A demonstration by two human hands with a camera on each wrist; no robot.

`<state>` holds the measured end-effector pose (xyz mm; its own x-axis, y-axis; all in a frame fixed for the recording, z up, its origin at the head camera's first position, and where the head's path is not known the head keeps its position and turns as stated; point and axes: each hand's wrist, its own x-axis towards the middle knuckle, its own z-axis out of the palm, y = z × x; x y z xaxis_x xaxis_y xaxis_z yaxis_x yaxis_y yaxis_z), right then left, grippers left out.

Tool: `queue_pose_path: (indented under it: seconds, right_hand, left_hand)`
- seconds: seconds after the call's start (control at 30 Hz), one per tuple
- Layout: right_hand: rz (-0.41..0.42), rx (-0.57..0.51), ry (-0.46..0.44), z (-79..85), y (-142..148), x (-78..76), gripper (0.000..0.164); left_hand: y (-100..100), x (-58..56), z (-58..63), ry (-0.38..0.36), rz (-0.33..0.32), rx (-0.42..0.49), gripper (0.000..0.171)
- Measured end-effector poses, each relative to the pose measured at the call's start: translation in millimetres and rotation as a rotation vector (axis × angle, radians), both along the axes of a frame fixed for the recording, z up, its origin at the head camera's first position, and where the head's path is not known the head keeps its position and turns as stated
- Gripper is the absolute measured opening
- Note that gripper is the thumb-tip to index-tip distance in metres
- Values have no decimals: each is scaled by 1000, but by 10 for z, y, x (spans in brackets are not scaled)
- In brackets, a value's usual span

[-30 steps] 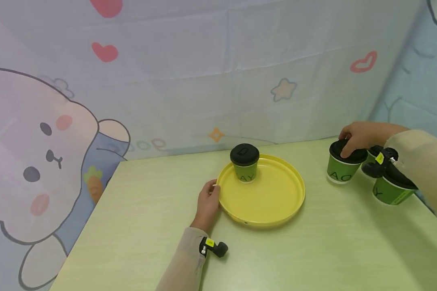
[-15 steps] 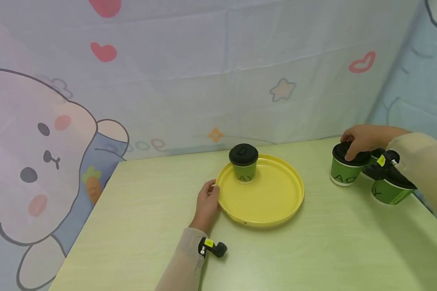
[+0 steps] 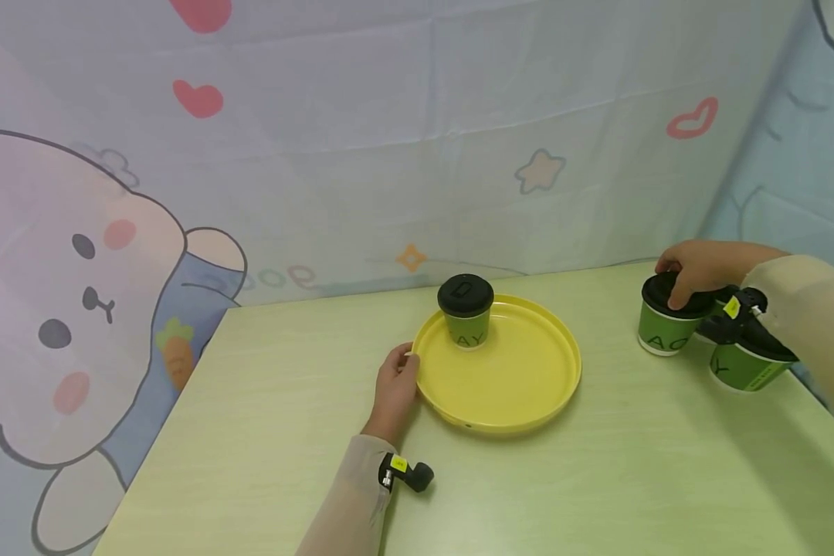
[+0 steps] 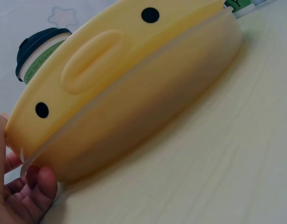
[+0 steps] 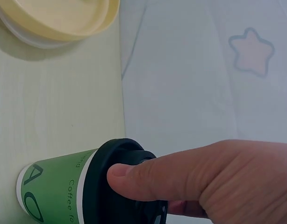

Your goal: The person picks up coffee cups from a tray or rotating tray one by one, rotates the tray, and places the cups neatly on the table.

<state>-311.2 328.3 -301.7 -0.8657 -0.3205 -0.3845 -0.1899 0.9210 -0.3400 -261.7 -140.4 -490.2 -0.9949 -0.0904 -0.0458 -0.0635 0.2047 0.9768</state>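
Observation:
My left hand [image 3: 394, 390] grips the left rim of a round yellow tray [image 3: 521, 386]; in the left wrist view, its fingers [image 4: 45, 186] curl at the rim, below a face with dark eyes on the tray's side. A green paper coffee cup [image 3: 467, 328] with a black lid stands upright at the tray's back left. On the right of the table, my right hand [image 3: 709, 266] holds another lidded coffee cup [image 3: 660, 330] by its black lid from above. The thumb [image 5: 134, 179] lies on that lid in the right wrist view.
Just right of the held cup stands another green cup [image 3: 747, 367], near the table's right edge. A further dark lid behind it is mostly hidden by the wrist camera [image 3: 733, 313]. A printed cloth [image 3: 361, 154] hangs along the back of the pale table [image 3: 285, 401].
My right hand has moved slightly right with the cup, bringing it closer to the other cups. The left hand and the tray have stayed in place.

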Motion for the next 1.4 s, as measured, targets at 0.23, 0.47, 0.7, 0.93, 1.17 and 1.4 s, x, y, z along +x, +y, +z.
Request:
queue_pose_path:
  seconds: [0.23,0.47,0.7,0.93,1.17,1.4]
  right_hand:
    - [-4,6,-16,25,8,14,70]
    - [-13,13,-30,12,-2,20,71]
    - [-32,4,-57,3,9,39,72]
    - [-40,0,-96,20,21,57,76]
    - [-76,-31,-6,153,47,66,85]
    - [-222,-77,346,470,30,79,70]
  left_hand:
    - [10,2,27,1,10,-13,37]
    - [9,-3,21,18,13,-27,37]
    - [24,-3,20,16,4,-23,37]
    - [31,-23,14,6,-4,-18,37]
    - [27,-25,17,2,-2,-27,37]
    - [-3,-13,27,-1,12,-31,37]
